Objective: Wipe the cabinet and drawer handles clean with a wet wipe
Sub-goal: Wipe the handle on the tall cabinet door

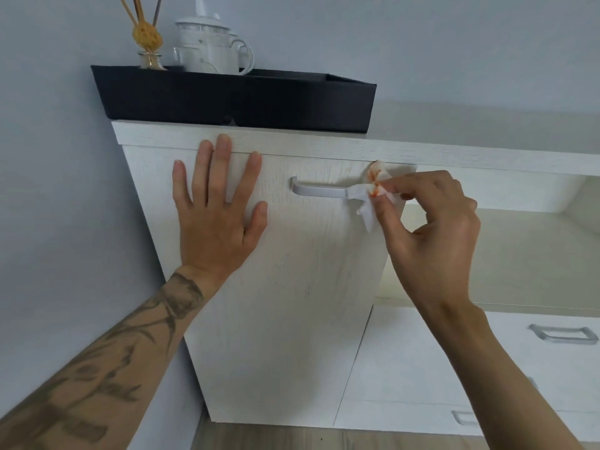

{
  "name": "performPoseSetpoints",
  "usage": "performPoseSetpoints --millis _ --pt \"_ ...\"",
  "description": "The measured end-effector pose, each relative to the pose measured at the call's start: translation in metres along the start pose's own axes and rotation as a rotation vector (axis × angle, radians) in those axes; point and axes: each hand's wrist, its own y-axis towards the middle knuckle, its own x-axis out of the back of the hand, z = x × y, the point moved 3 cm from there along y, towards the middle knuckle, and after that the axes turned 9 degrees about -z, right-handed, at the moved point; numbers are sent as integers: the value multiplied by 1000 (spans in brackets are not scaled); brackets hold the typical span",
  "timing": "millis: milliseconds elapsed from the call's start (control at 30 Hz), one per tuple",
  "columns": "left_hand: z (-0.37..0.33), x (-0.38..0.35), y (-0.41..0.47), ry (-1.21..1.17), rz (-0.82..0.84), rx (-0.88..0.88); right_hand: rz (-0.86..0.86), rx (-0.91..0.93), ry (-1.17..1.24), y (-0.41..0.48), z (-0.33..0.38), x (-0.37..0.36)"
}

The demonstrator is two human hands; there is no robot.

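A white cabinet door (292, 287) carries a silver bar handle (319, 190) near its top. My right hand (428, 228) pinches a white wet wipe (370, 193) with orange stains, wrapped around the right end of that handle. My left hand (217, 203) lies flat against the door to the left of the handle, fingers spread, holding nothing. Lower right, a drawer front shows another silver handle (563, 334), and a third handle (464, 417) peeks out below my right forearm.
A black tray (233, 99) sits on the cabinet top, holding a white teapot (207, 40) with cups and a reed diffuser bottle (147, 43). An open shelf (519, 254) lies right of the door. Grey wall on the left, wooden floor (292, 438) below.
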Motion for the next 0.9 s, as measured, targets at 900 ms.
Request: performPoseSetpoints --millis 900 --pt "35 366 410 56 1153 429 827 -99 169 356 297 90"
